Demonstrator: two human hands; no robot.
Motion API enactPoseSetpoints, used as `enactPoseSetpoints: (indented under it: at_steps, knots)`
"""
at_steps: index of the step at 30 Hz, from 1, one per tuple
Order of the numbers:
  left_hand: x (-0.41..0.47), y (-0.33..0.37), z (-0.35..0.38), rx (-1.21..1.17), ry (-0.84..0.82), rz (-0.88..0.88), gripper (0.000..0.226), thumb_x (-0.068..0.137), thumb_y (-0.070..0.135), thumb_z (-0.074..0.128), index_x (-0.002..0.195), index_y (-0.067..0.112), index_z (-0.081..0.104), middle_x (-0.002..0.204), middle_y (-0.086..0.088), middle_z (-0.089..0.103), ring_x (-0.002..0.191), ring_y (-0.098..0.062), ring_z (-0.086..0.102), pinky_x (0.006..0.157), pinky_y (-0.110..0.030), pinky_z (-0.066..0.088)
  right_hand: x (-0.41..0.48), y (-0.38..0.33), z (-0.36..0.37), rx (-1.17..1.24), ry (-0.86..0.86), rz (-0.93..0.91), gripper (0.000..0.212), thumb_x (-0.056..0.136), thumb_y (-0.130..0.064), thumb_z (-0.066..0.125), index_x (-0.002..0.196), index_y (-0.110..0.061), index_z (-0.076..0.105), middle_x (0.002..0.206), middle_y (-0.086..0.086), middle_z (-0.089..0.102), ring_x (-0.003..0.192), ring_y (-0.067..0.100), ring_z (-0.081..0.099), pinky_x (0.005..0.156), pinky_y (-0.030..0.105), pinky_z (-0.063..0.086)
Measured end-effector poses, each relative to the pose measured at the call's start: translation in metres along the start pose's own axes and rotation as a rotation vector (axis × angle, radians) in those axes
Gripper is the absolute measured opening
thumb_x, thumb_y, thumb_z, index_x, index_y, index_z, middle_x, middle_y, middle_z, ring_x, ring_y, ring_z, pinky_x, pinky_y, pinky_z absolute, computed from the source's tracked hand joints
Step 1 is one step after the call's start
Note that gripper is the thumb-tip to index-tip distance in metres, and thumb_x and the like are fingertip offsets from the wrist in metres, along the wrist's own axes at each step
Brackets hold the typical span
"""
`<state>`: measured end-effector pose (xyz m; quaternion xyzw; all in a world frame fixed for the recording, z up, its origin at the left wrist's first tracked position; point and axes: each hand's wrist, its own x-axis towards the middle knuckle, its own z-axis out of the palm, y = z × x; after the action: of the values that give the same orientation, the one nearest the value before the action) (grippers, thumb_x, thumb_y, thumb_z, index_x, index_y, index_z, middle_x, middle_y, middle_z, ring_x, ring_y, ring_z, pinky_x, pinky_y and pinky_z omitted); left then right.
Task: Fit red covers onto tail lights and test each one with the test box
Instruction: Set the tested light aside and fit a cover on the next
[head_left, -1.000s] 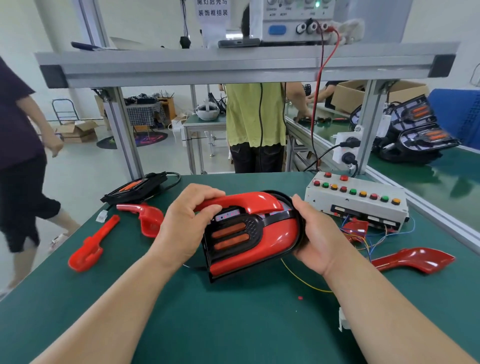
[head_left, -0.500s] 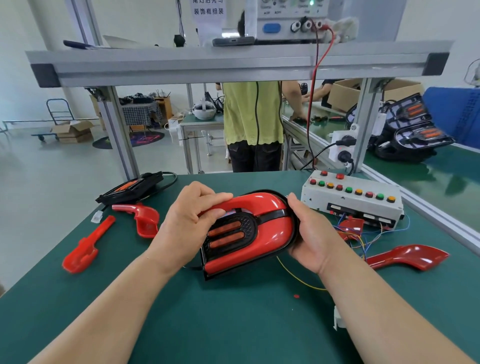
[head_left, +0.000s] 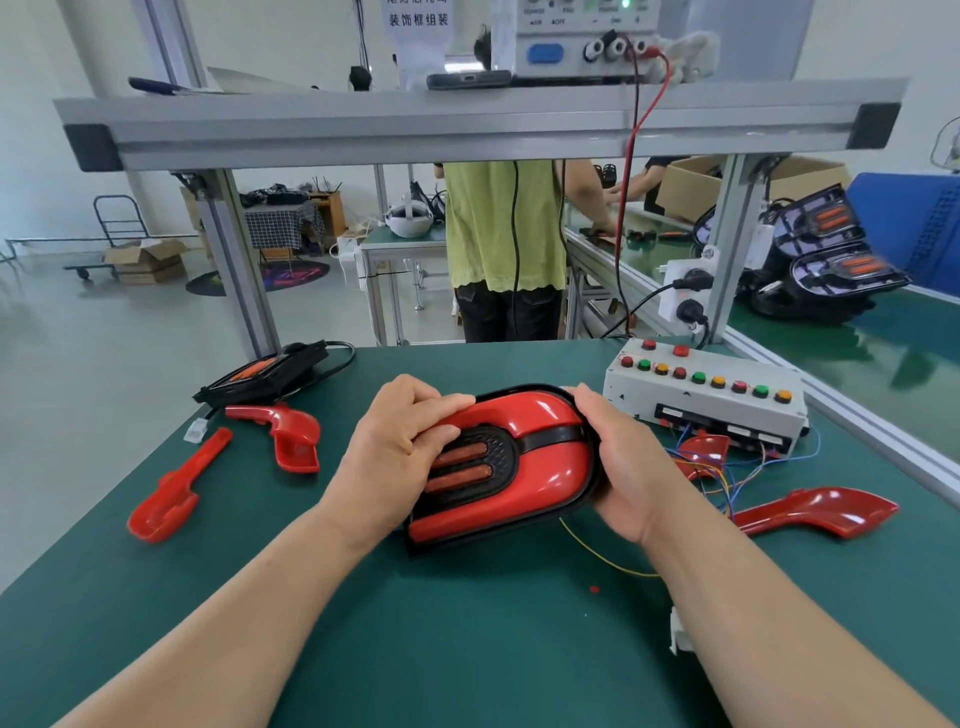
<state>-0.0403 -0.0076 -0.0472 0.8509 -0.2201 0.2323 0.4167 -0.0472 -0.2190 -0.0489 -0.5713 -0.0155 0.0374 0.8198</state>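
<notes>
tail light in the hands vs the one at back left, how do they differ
The held tail light wears red covers; the back-left tail light is bare black. The left hand and right hand grip the held one; the back-left one lies untouched. Both show orange strips.

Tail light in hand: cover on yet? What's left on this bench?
Done: the red cover looks seated on the tail light. In hand: the left hand presses the cover's top edge and the right hand grips the light's right end. Left: no test visible yet at the test box. A bare tail light waits at the table's far left, with loose covers nearby.
</notes>
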Motion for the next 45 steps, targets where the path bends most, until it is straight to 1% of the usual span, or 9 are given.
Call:
enactPoseSetpoints:
  at_steps: [3, 7, 15, 18, 22, 35, 38, 41, 45]
  knots:
    - [0.0, 0.002, -0.001, 0.032, -0.002, 0.035, 0.035, 0.092, -0.003, 0.063, 0.12, 0.016, 0.072, 0.098, -0.001, 0.055, 0.099, -0.011, 0.054, 0.092, -0.009, 0.036, -0.001, -0.001, 0.001, -0.088, -0.003, -0.005, 0.046, 0.092, -0.054, 0.058, 0.113, -0.016, 0.069, 0.107, 0.01, 0.075, 0.093, 0.026, 0.072, 0.082, 0.043, 0.061]
    - [0.0, 0.003, -0.002, 0.063, -0.012, 0.083, 0.035, 0.091, -0.004, 0.063, 0.119, 0.016, 0.072, 0.098, -0.002, 0.056, 0.099, -0.012, 0.053, 0.091, -0.011, 0.037, -0.003, -0.001, 0.002, -0.111, 0.012, -0.054, 0.057, 0.062, -0.045, 0.08, 0.109, -0.016, 0.065, 0.096, 0.005, 0.075, 0.079, 0.02, 0.072, 0.07, 0.038, 0.061]
    - [0.001, 0.004, 0.0, 0.058, -0.014, 0.058, 0.035, 0.09, 0.0, 0.066, 0.117, 0.021, 0.073, 0.097, 0.004, 0.056, 0.101, -0.013, 0.052, 0.094, -0.012, 0.035, -0.004, 0.002, 0.006, -0.136, 0.064, -0.065, 0.046, 0.068, -0.027, 0.084, 0.109, -0.012, 0.071, 0.095, 0.012, 0.077, 0.078, 0.026, 0.074, 0.064, 0.035, 0.06]
    - [0.004, 0.002, -0.004, 0.046, -0.02, 0.064, 0.036, 0.09, -0.003, 0.065, 0.115, 0.021, 0.073, 0.097, 0.004, 0.055, 0.101, -0.013, 0.052, 0.093, -0.012, 0.035, -0.003, 0.001, 0.006, -0.122, 0.041, -0.043, 0.042, 0.069, -0.038, 0.079, 0.103, -0.014, 0.072, 0.094, 0.012, 0.076, 0.076, 0.023, 0.074, 0.063, 0.034, 0.06]
    - [0.003, 0.0, -0.009, 0.049, -0.029, 0.064, 0.038, 0.09, -0.005, 0.064, 0.116, 0.021, 0.072, 0.097, 0.002, 0.055, 0.102, -0.015, 0.053, 0.094, -0.013, 0.036, 0.0, -0.002, 0.005, -0.112, 0.139, 0.085, 0.051, 0.098, -0.06, 0.044, 0.093, -0.018, 0.073, 0.091, 0.009, 0.077, 0.076, 0.024, 0.075, 0.069, 0.036, 0.06]
    - [0.002, 0.006, -0.012, 0.177, -0.034, 0.167, 0.038, 0.089, -0.008, 0.064, 0.12, 0.012, 0.071, 0.093, -0.001, 0.053, 0.096, -0.019, 0.05, 0.09, -0.012, 0.037, 0.001, 0.0, 0.007, -0.186, 0.128, 0.045, 0.053, 0.104, -0.053, 0.033, 0.091, -0.03, 0.078, 0.094, 0.005, 0.078, 0.082, 0.02, 0.075, 0.07, 0.033, 0.06]
    - [0.001, 0.007, -0.011, 0.174, -0.023, 0.163, 0.037, 0.09, -0.006, 0.065, 0.121, 0.013, 0.071, 0.094, -0.002, 0.054, 0.096, -0.02, 0.051, 0.091, -0.017, 0.04, -0.002, 0.001, 0.009, -0.2, 0.084, 0.015, 0.046, 0.098, -0.057, 0.048, 0.101, -0.019, 0.074, 0.098, 0.01, 0.077, 0.087, 0.025, 0.075, 0.08, 0.04, 0.06]
    - [0.001, 0.007, -0.009, 0.151, -0.029, 0.148, 0.037, 0.09, -0.006, 0.064, 0.121, 0.014, 0.072, 0.095, -0.003, 0.055, 0.098, -0.021, 0.052, 0.091, -0.024, 0.043, -0.005, 0.003, 0.01, -0.171, 0.073, -0.074, 0.042, 0.073, -0.04, 0.078, 0.106, -0.015, 0.071, 0.1, 0.014, 0.076, 0.083, 0.026, 0.074, 0.074, 0.04, 0.062]
    - [0.001, 0.006, -0.008, 0.127, -0.026, 0.139, 0.036, 0.089, -0.006, 0.065, 0.118, 0.014, 0.073, 0.095, -0.003, 0.056, 0.099, -0.021, 0.053, 0.092, -0.027, 0.043, -0.007, 0.003, 0.01, -0.144, 0.068, -0.095, 0.043, 0.066, -0.026, 0.084, 0.106, -0.015, 0.072, 0.094, 0.01, 0.077, 0.08, 0.026, 0.074, 0.069, 0.039, 0.062]
